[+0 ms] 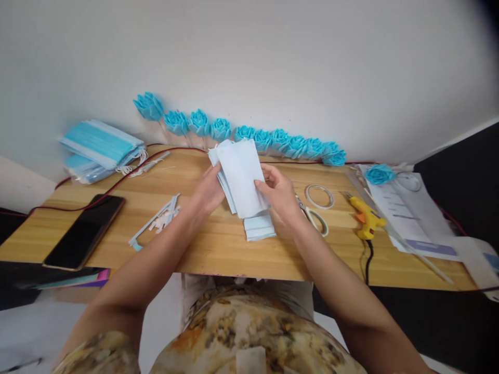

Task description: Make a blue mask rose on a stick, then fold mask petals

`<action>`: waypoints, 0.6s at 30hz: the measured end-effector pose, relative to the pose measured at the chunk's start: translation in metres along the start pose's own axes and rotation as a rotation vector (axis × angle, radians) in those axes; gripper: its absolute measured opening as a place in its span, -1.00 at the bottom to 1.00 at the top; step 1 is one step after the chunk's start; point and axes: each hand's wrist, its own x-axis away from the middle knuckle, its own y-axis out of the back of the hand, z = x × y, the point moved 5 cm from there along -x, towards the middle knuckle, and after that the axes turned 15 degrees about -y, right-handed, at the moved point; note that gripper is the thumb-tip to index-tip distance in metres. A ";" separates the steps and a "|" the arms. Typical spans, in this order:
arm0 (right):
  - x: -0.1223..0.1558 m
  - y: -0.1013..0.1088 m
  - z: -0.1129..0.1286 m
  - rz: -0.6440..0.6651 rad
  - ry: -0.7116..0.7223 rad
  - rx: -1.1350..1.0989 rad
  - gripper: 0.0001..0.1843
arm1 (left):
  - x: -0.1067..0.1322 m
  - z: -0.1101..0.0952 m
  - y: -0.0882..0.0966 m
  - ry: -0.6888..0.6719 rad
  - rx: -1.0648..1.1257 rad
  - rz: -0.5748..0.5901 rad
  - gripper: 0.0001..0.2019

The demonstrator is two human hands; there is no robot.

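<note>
Both my hands hold up a small stack of pale blue mask fabric sheets [239,176] above the wooden table [218,254]. My left hand [208,192] grips the stack's left edge from behind. My right hand [278,195] pinches its right edge with thumb on the front. Under the stack, more pale blue cut pieces [260,228] lie flat on the table. Scissors [314,215] lie just right of my right hand, partly hidden by it.
A row of blue fabric roses [253,137] leans on the wall. A pile of blue face masks [99,148] sits far left, a black phone [86,231] near the left edge, cut strips [156,223], tape rings [319,196], a yellow glue gun [366,218], papers [409,213] at right.
</note>
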 end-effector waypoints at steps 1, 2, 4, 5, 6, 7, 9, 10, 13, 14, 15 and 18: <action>-0.002 0.002 -0.002 -0.031 0.014 0.047 -0.45 | 0.002 -0.002 -0.004 0.001 0.012 0.021 -0.64; -0.003 0.003 -0.004 -0.055 0.021 0.086 -0.45 | 0.004 -0.004 -0.008 -0.003 0.029 0.048 -0.62; -0.003 0.006 -0.005 -0.083 0.017 0.143 -0.46 | 0.008 -0.007 -0.016 -0.026 0.050 0.107 -0.56; -0.002 0.006 -0.005 -0.090 0.015 0.161 -0.46 | 0.010 -0.009 -0.018 -0.049 0.050 0.126 -0.53; 0.000 0.006 -0.004 -0.095 0.016 0.174 -0.46 | 0.012 -0.010 -0.018 -0.076 0.038 0.132 -0.51; 0.001 0.006 -0.004 -0.093 0.020 0.184 -0.45 | 0.013 -0.010 -0.018 -0.106 0.017 0.126 -0.47; 0.004 0.006 -0.002 -0.073 0.046 0.200 -0.46 | 0.014 -0.011 -0.014 -0.158 -0.038 0.103 -0.43; 0.005 0.006 -0.001 -0.065 0.064 0.207 -0.47 | 0.014 -0.011 -0.013 -0.178 -0.063 0.099 -0.44; 0.004 0.014 0.005 -0.099 0.140 0.211 -0.49 | 0.013 -0.011 -0.012 -0.226 -0.108 0.125 -0.46; 0.003 0.019 0.008 -0.131 0.169 0.203 -0.46 | 0.013 -0.011 -0.012 -0.232 -0.115 0.141 -0.45; 0.001 0.022 0.011 -0.158 0.194 0.188 -0.42 | 0.013 -0.011 -0.013 -0.235 -0.120 0.157 -0.44; -0.006 0.028 0.020 -0.138 0.239 0.087 -0.32 | 0.013 -0.011 -0.015 -0.243 -0.139 0.208 -0.42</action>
